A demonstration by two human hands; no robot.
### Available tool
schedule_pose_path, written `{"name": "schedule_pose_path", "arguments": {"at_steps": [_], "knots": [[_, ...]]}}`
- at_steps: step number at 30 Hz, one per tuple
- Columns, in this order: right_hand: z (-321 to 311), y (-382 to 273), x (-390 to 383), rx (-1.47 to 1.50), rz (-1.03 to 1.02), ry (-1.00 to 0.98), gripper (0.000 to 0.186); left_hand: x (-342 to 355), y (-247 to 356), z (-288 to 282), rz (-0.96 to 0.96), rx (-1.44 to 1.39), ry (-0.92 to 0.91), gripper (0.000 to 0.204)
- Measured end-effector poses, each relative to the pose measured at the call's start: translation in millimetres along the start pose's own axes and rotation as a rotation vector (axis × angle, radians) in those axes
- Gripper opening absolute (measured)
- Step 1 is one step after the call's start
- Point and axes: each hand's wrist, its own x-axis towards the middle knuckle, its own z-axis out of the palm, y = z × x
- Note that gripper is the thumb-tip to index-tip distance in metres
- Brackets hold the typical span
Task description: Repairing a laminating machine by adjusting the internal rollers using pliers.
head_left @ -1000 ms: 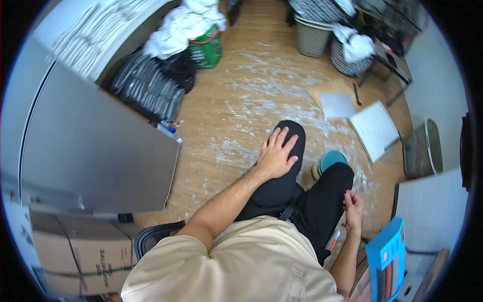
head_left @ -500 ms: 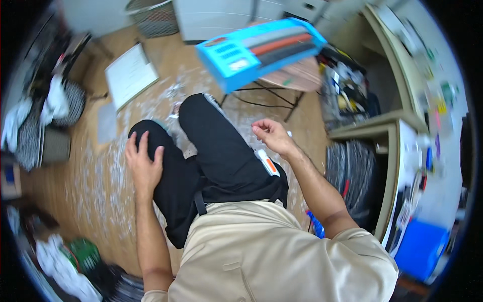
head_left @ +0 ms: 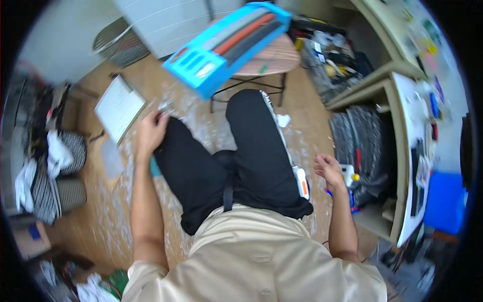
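My left hand [head_left: 152, 132] rests at the outer side of my left knee, fingers loosely bent, nothing visible in them. My right hand [head_left: 328, 168] hangs beside my right thigh, fingers slightly curled and apart, also holding nothing I can see. Close to it stands a white bottle with a yellow cap [head_left: 349, 174]. A white and orange device [head_left: 302, 183] sticks out at my right hip. In front of my knees, a bright blue box [head_left: 193, 68] with long grey, orange and dark strips in its opening sits tilted over a round wood-topped stool [head_left: 274, 59].
A white board [head_left: 119, 108] lies on the floor at left, near a woven basket [head_left: 123, 45]. Shelves [head_left: 397, 146] on the right hold a plastic-wrapped dark bundle [head_left: 370, 143] and a clear bag of odds and ends [head_left: 332, 63]. Plastic scraps litter the floor.
My view has turned. My right hand has dropped back and outward, nearer the shelf. My left hand has slid from the top of my knee to its outer side; its fingers are more bent.
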Motion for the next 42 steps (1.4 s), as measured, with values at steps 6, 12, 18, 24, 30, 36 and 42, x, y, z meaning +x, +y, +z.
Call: {"name": "schedule_pose_path", "arguments": {"at_steps": [6, 12, 18, 24, 30, 36, 42], "knots": [[-1.0, -26.8, -1.6, 0.087, -0.101, 0.039, 0.022, 0.0, 46.0, 5.0, 0.076, -0.108, -0.104, 0.031], [-10.4, -61.0, 15.3, 0.123, -0.132, 0.103, 0.020, -7.4, 112.1, 23.4, 0.315, -0.138, -0.159, 0.030], [-21.5, -90.5, 40.9, 0.189, -0.219, 0.189, 0.020, 6.3, 180.4, 61.5, 0.596, -0.091, -0.127, 0.029], [-42.2, -89.9, 122.5, 0.086, -0.273, 0.336, 0.018, 27.9, 247.4, 152.6, 0.576, -0.289, -0.386, 0.028], [-52.8, -67.8, 297.0, -0.306, -0.320, 0.312, 0.023, 71.0, 311.8, 279.1, 0.339, -0.437, -0.765, 0.031], [-83.7, -106.2, 485.2, -0.658, -0.362, 0.628, 0.037, 99.9, 347.7, 336.9, 0.658, -0.304, -0.852, 0.036], [-68.3, -180.1, 559.8, -0.696, -0.322, 0.765, 0.051, 128.6, 379.8, 370.5, 0.652, -0.269, -0.898, 0.038]]}}
